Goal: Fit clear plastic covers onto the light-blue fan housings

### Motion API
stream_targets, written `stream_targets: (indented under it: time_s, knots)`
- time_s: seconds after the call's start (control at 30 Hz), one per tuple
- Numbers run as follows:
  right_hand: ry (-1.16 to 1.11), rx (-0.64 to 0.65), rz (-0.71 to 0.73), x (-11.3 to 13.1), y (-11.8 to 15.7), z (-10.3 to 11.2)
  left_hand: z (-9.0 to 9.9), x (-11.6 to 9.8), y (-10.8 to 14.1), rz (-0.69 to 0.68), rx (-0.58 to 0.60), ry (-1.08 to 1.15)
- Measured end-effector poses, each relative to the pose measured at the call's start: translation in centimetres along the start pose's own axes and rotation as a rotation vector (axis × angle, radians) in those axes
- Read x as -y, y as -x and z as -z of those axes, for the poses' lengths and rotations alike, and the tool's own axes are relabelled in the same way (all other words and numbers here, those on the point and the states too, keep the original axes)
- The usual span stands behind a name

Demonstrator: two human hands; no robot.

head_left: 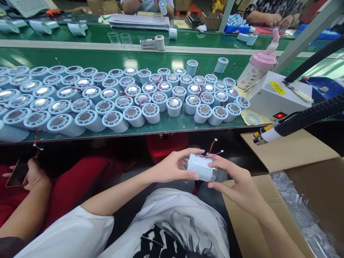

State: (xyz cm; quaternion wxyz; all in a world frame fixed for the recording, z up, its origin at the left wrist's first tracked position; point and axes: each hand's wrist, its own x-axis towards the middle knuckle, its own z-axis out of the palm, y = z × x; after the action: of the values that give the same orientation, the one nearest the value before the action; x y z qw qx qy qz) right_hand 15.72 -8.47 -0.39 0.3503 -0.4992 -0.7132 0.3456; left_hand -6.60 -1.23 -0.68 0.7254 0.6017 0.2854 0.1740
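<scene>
A light blue cylinder (201, 167) with a clear end and thin red and blue wires lies sideways above my lap, between both hands. My left hand (176, 166) grips its left end, thumb underneath and fingers behind. Around the right end are the fingers and thumb of my right hand (236, 177). The wires (213, 152) stick up from its far side and end in small white connectors. Beyond my hands, many similar light blue cylinders (113, 120) stand in rows on the green bench (177, 127).
An open cardboard box (268, 211) with clear plastic pieces is at the right. Above it hang a black hose (309, 116) and a grey machine (276, 93). A pink-lidded cup (256, 68) stands nearby. A neighbour's hand (34, 173) holds a phone at left; people sit across the bench.
</scene>
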Motion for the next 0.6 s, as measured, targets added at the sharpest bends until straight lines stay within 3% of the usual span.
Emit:
stream_targets:
  time_s: [0.23,0.6]
  knots:
    - [-0.252,0.074,-0.254,0.12,0.57,0.59,-0.31,-0.85,0.55,-0.141,-0.001,-0.151]
    - [-0.577,0.084,-0.405,0.35,0.4,0.39,-0.17,-0.97,0.64,-0.242,0.015,-0.257]
